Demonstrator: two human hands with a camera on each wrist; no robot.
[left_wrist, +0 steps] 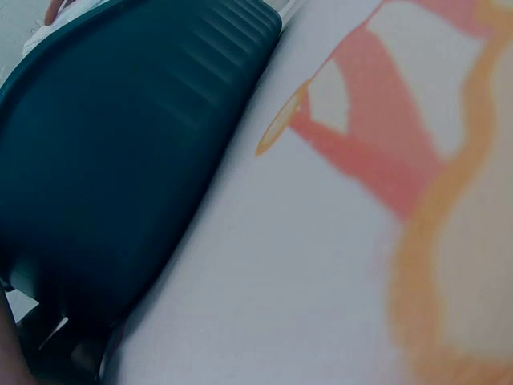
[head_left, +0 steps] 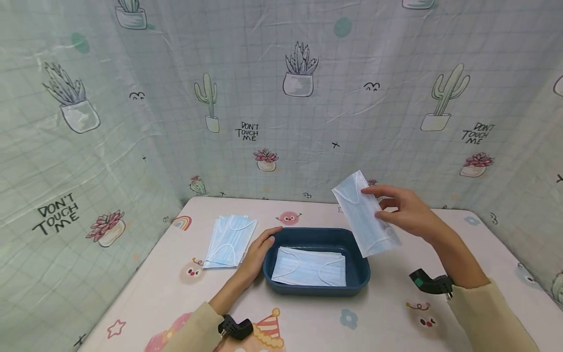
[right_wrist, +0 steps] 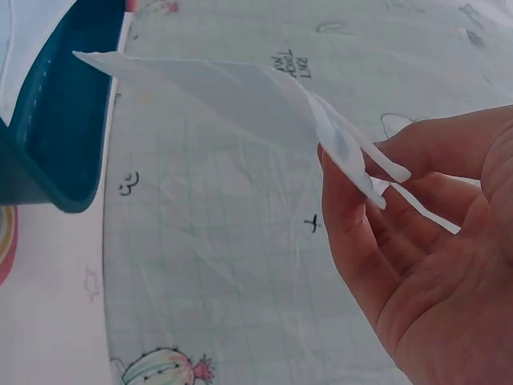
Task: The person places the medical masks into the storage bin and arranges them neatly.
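Observation:
A light blue face mask (head_left: 365,215) with white ear loops is pinched between the thumb and fingers of my right hand (head_left: 404,210), raised above the right end of a dark blue bin (head_left: 316,291). In the right wrist view the mask (right_wrist: 224,96) appears edge-on, thumb and fingers gripping one side. Several stacked face masks (head_left: 308,268) lie flat inside the bin. My left hand (head_left: 257,254) rests against the bin's left end, fingers along the outside near the rim. In the left wrist view the bin's wall (left_wrist: 120,152) fills much of the frame and the hand barely shows.
Left of the bin, close to my left hand, several more face masks (head_left: 230,239) lie in an overlapping pile on the patterned tablecloth (head_left: 308,322). A cactus-print curtain (head_left: 264,107) hangs behind the table and along its sides.

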